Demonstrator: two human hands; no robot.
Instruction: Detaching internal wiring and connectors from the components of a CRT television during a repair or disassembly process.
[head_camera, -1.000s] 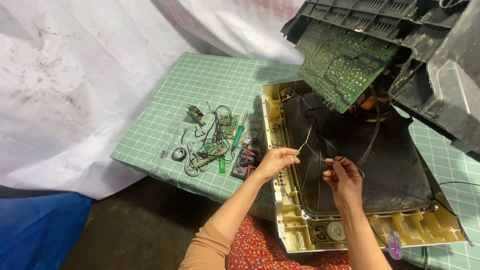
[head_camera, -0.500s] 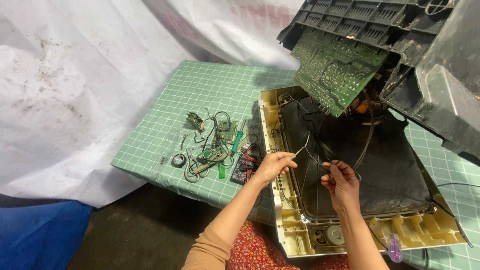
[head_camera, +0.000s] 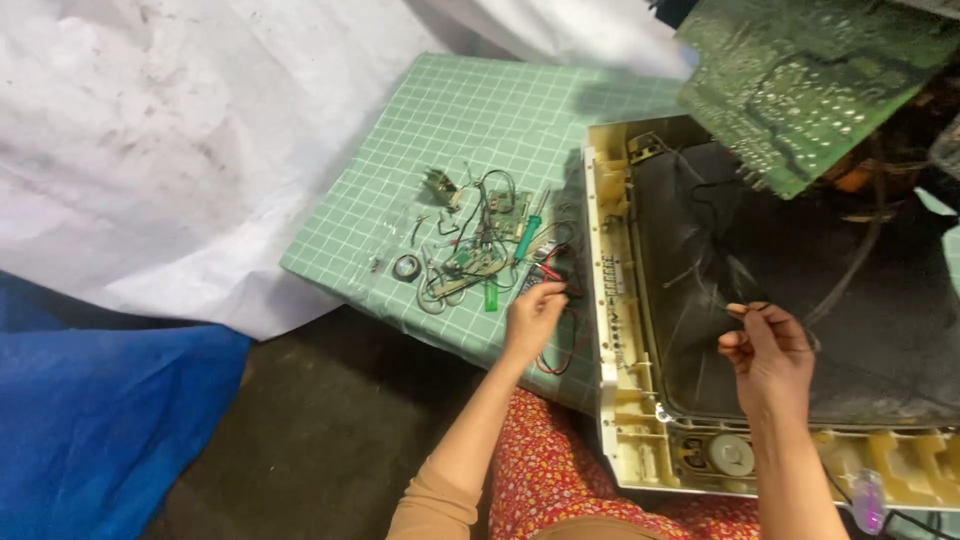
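Thin black wire (head_camera: 752, 306) sits right of centre, pinched in the right hand (head_camera: 768, 352), its grip closed on it above the dark picture tube (head_camera: 780, 290) in its cream plastic casing (head_camera: 618, 330). Left hand (head_camera: 532, 318), fingers curled, touches the red-and-black leads (head_camera: 560, 290) on the green gridded bench (head_camera: 440, 130). Best keep the wire taut, free of the tilted green circuit board (head_camera: 810, 80).

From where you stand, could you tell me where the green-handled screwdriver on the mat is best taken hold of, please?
Probably by the green handle, the thick lower end nearest the left hand. The screwdriver lies flat, its thin shaft pointing away, with tangled wires and a small circuit board to its left. Come from above, on the near right side, and pinch across the handle's width.
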